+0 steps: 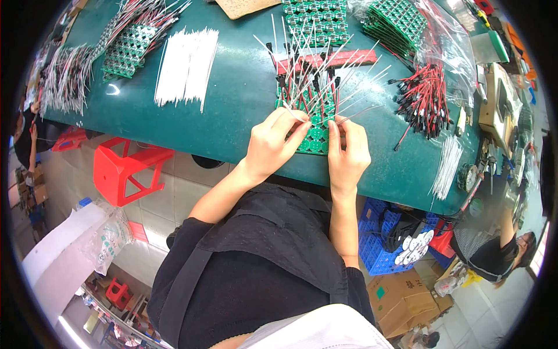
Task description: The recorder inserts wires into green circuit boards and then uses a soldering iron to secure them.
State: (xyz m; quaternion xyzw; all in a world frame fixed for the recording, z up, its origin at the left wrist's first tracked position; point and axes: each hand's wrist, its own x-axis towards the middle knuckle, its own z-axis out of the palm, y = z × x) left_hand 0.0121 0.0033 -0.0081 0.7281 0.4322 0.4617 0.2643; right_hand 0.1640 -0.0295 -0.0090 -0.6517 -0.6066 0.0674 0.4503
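Dark green flat counter; green circuit-board panel, patterned with repeated circles; red straight bar; bundle of slender white strips; heap of thin wires in mixed red and black; bright red plastic stool; blue latticed plastic crate; plain black cloth apron.

A wide fisheye view looks steeply down from the wearer's head, past the black-clothed torso, onto the nearby glossy green surface.

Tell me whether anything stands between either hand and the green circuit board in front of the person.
Nothing visible stands between the left hand or right hand and the near end of the green circuit board. Farther up, a cluster of wires rises over it, partly hiding it.
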